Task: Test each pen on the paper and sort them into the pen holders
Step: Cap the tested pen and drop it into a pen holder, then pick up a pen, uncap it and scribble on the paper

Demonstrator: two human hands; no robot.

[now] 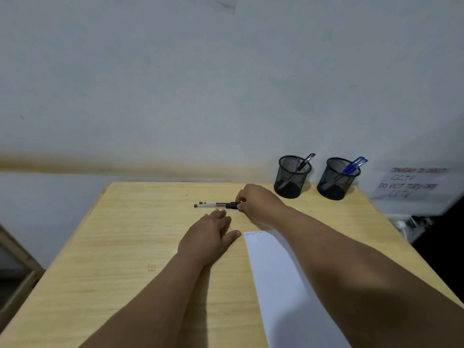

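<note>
The sheet of white paper (283, 285) lies along the lower right of the frame, partly under the right forearm, with a few short blue scribbles at its top edge; it seems kept close so each pen can be tried without a long reach. Toward the upper right, two black mesh pen holders stand side by side at the table's back edge: the left holder (292, 177) has a black pen in it, the right holder (337, 179) has blue pens, which suggests sorting by colour.

At the frame's centre, the right hand (261, 204) pinches the black grip ends of two clear-barrelled pens (214, 205) lying together on the wood, probably lifting one for testing. The left hand (209, 234) rests flat just below them, fingers straight and relaxed, holding nothing; it looks placed to steady the person or the paper.

All this sits on a pale, wood-grain table (125, 247). Behind is a plain grey-white wall (175, 84) with a brownish stain band. At far right hangs a handwritten notice (411, 183) about CCTV.
</note>
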